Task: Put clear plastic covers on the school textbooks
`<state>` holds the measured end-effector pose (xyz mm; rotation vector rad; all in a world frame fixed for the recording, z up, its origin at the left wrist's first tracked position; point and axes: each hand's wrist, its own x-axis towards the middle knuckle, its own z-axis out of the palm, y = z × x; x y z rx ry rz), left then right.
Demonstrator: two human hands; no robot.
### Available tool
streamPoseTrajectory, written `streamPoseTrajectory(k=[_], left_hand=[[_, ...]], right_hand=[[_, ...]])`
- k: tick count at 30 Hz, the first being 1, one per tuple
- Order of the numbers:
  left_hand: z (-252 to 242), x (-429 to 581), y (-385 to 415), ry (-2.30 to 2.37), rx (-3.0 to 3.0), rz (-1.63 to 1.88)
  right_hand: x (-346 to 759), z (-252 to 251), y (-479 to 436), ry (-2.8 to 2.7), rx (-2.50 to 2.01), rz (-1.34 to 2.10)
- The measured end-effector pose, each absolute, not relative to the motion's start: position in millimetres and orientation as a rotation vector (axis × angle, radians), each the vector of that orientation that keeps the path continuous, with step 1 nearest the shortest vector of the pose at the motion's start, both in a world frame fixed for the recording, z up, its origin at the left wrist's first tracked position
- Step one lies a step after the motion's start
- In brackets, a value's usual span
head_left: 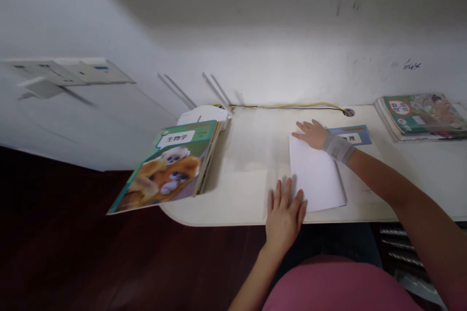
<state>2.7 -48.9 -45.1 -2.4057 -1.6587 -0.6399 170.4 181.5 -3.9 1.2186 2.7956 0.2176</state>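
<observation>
A white sheet of paper (317, 175) lies partly over a physics textbook (359, 135) with a blue top band, on the white desk. My right hand (312, 134), with a grey band at its wrist, rests spread on the sheet's upper left corner, fingertips reaching past its edge. Near the desk's front edge, my left hand (284, 216) lies flat with fingers apart beside the sheet's lower left corner. Whether its thumb touches the paper I cannot tell. The right forearm crosses above the textbook and hides part of it.
At the left, a stack of biology textbooks (171, 165) overhangs the desk edge, in front of a white router (199, 114) with antennas. Another book stack (423, 116) sits at the right. A yellow cable (292, 105) runs along the wall to a desk hole.
</observation>
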Motion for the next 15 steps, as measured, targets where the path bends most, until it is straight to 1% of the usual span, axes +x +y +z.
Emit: streamPoseTrajectory(k=[3, 8, 10, 12, 14, 15], left_hand=[[-45, 2, -48, -1.667, -2.426, -0.626], [-45, 1, -48, -1.657, -2.443, -0.602], [-45, 0, -48, -1.666, -2.445, -0.612], [-45, 0, -48, -1.684, -2.450, -0.622], [-45, -1, -48, -1.705, -2.454, -0.632], [-45, -2, -48, -1.714, -2.456, -0.636]], right_hand=[[166, -4, 180, 2.820, 1.224, 0.211], [165, 4, 173, 2.875, 1.287, 0.072], [178, 5, 165, 2.954, 1.394, 0.017], [197, 1, 149, 3.078, 1.629, -0.165], [219, -10, 126, 3.134, 1.852, -0.461], [227, -16, 114, 3.116, 1.887, -0.606]])
